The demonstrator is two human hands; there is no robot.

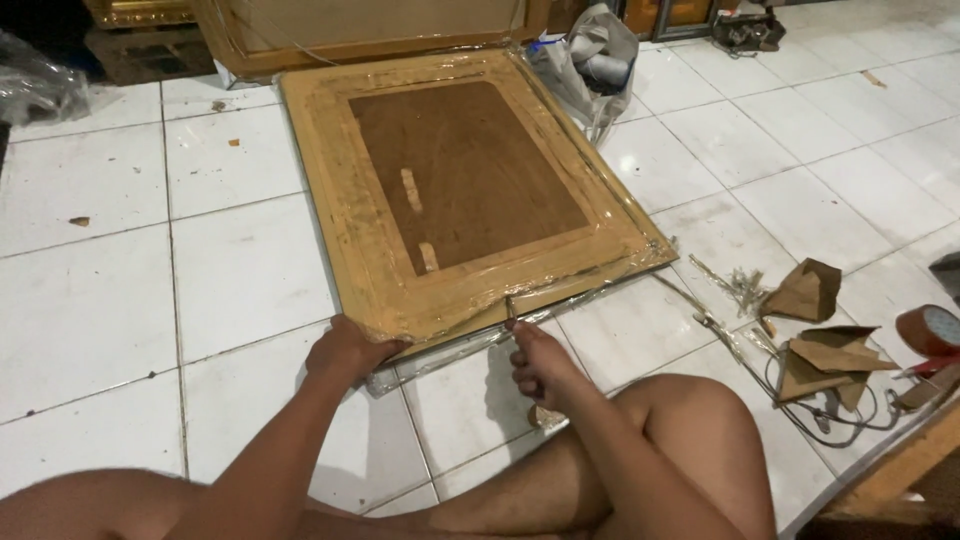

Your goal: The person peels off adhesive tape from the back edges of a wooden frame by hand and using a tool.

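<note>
Head view, looking down: lay flat on the white tiled floor, a large wooden picture frame, back side up, gold-toned border around a dark brown backing board with two pale strips of tape, all wrapped in clear plastic film that hung loose and crinkled along the near edge. Pressed down on the frame's near left corner, left hand, fingers spread over the film. Pinched a small thin tool at the near edge of the frame, right hand, fingers closed around it; kind of tool too small to tell. Rested on the tiles to the right, well apart from the frame: folded brown cardboard corner pieces, a brown roll of packing tape at the picture's right edge, and a tangle of cord just below the cardboard. Sat beyond the frame's far right corner, a grey plastic bag with bundled contents. Leaned at the far side, another wooden frame, touching the flat one's far edge. Stayed open to the left of the frame, a wide stretch of tile with only small scraps; tighter to the right, with the clutter and a wooden edge at bottom right.
</note>
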